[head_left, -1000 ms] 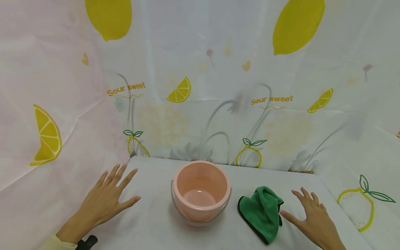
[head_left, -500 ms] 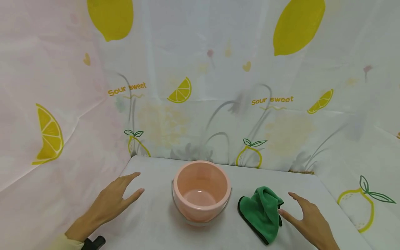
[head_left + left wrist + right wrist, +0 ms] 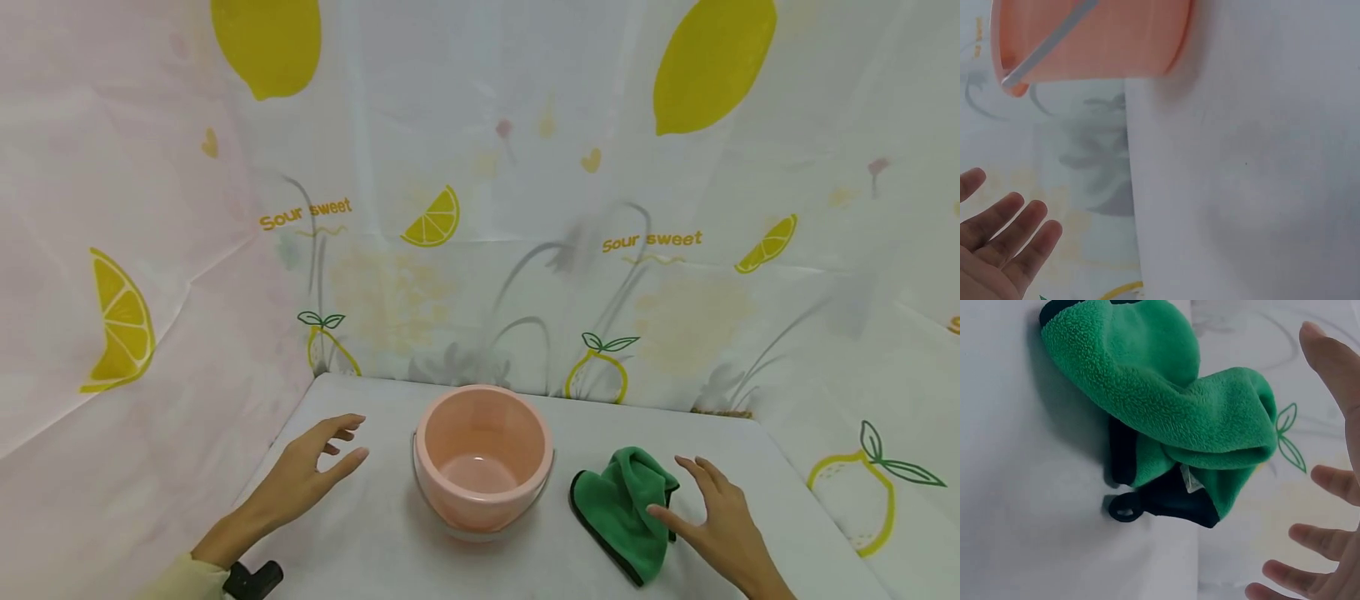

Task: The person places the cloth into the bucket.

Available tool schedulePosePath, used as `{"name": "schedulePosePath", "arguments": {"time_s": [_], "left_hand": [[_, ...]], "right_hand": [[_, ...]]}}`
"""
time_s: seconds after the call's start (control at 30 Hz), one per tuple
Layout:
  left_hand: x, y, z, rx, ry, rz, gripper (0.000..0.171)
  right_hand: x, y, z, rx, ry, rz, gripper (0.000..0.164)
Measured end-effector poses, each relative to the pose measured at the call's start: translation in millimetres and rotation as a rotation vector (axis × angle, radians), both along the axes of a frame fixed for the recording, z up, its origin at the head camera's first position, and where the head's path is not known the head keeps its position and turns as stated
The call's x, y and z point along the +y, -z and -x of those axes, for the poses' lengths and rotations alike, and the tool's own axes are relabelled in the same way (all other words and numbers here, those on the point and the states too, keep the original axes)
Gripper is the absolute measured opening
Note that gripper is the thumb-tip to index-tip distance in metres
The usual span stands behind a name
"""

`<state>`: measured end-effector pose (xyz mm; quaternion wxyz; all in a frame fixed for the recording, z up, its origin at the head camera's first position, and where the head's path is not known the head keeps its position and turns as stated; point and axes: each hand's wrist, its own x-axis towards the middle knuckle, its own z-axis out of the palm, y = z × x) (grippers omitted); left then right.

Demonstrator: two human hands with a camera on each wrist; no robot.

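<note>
At the lower left of the head view, a pale cream-yellow sleeve [image 3: 187,579] covers the forearm and ends in a plain edge at the wrist. Beside that cuff sits a black wrist-worn device [image 3: 253,581], compact and dark, with a stubby, rounded end; its finer details are too small to tell. The left grip [image 3: 307,471] is a bare hand with slender fingers. The right grip [image 3: 720,525], lower right, is likewise bare, its wrist uncovered down to the bottom edge.

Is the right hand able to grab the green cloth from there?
Probably yes: the right hand is open, close beside the green cloth, and nothing shows in the gap between them.
</note>
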<state>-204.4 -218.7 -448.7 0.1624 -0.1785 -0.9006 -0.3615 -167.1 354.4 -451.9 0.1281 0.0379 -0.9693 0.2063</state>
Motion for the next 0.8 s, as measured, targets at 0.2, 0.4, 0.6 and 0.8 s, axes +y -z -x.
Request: {"name": "schedulePosePath", "arguments": {"time_s": [0.2,0.4,0.6,0.8], "left_hand": [[10,3.7,4.1,-0.005,0.065,-0.059,0.051],[23,7.1,8.1,-0.020,0.112,-0.108,0.051],[35,9.4,11.2,-0.059,0.154,-0.151,0.052],[46,9.4,14.5,-0.074,0.192,-0.158,0.055]], "right_hand": [[-6,7.0,5.5,0.016,-0.039,0.025,0.091],[-10,12.8,12.9,0.009,-0.068,0.035,0.097],[-12,20.8,19.2,-0.048,-0.090,0.043,0.100],[-16,27.3,24.0,-0.051,-0.143,0.101,0.103]]}}
